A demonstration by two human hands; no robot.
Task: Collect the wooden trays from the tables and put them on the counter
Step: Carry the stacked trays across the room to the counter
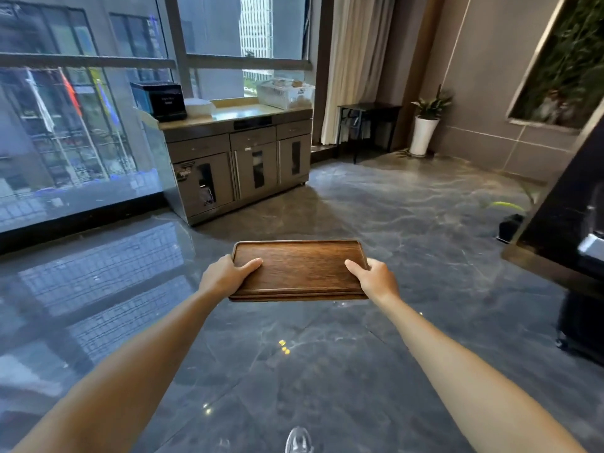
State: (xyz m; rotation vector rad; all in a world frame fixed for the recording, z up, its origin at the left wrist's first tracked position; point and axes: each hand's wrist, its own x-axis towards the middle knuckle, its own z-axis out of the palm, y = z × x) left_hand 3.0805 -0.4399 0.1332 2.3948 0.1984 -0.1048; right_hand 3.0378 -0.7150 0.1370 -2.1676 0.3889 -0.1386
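Observation:
A dark brown wooden tray [299,268], seemingly stacked on a second one beneath it, is held level in front of me above the floor. My left hand [225,274] grips its left edge with the thumb on top. My right hand [376,277] grips its right edge the same way. Ahead by the window stands the counter [242,114], a grey cabinet with a pale stone top and three doors.
On the counter sit a black box [165,101], a white folded item [199,107] and a white basket [282,93]. A small dark table [369,109] and a potted plant [425,125] stand at the back right. A dark column [562,223] rises at the right. Glossy marble floor [392,217] lies between.

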